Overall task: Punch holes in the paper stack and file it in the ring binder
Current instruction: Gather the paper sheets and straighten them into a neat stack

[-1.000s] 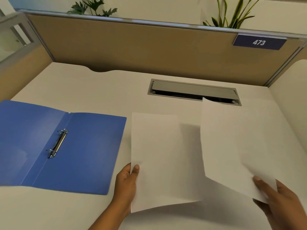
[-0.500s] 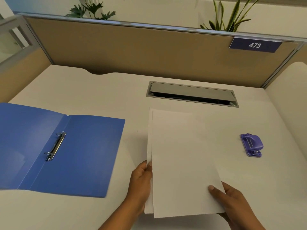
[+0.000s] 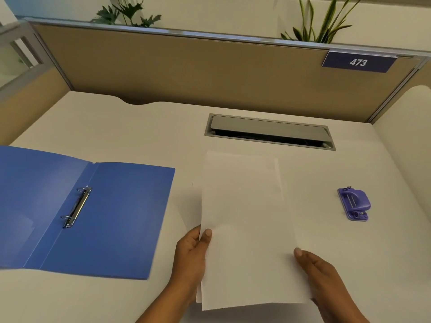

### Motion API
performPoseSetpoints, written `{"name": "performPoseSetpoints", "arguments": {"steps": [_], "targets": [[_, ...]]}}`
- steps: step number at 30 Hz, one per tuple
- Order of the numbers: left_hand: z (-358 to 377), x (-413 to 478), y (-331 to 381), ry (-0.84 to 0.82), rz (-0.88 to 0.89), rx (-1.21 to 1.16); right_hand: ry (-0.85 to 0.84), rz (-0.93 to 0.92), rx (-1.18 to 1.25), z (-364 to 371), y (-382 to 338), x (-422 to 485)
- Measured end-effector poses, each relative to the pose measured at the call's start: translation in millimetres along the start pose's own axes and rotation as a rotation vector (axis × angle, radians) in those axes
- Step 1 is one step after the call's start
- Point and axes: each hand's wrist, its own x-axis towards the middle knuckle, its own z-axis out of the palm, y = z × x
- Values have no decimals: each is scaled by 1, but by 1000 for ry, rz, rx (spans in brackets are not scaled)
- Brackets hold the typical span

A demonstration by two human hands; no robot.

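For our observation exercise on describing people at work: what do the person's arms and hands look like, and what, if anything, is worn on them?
Both the left hand and the right hand are bare: no gloves, rings or watch show. The forearms are bare too, with no sleeve as far as the picture's lower edge. The nails are short and unpainted. No markings are visible.

A white desk (image 3: 130, 127) with a few things on it.
A blue binder (image 3: 121, 220) lies open and flat on the desk, its metal rings (image 3: 75, 209) showing. Well to the right of the binder sits a small purple punch (image 3: 354, 203). Behind and to the right of the binder, a grey slot (image 3: 270, 131) is set into the desk top.
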Motion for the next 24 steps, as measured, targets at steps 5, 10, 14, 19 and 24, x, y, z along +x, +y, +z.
{"name": "performPoseSetpoints", "arguments": {"steps": [5, 10, 14, 19, 24], "targets": [[-16, 0, -1, 72, -29, -39, 266, -117, -498, -4, 2, 39], [-31, -1, -6, 136, -33, -40, 399, -129, -920, 6, 11, 66], [-42, -2, -12, 162, -34, -31, 400, -60, -1107, 24, 7, 64], [-51, -4, -15, 170, -28, -25, 386, 3, -1103, 31, 0, 60], [-55, -4, -16, 171, -27, -35, 337, -5, -732, 24, 6, 61]]}}
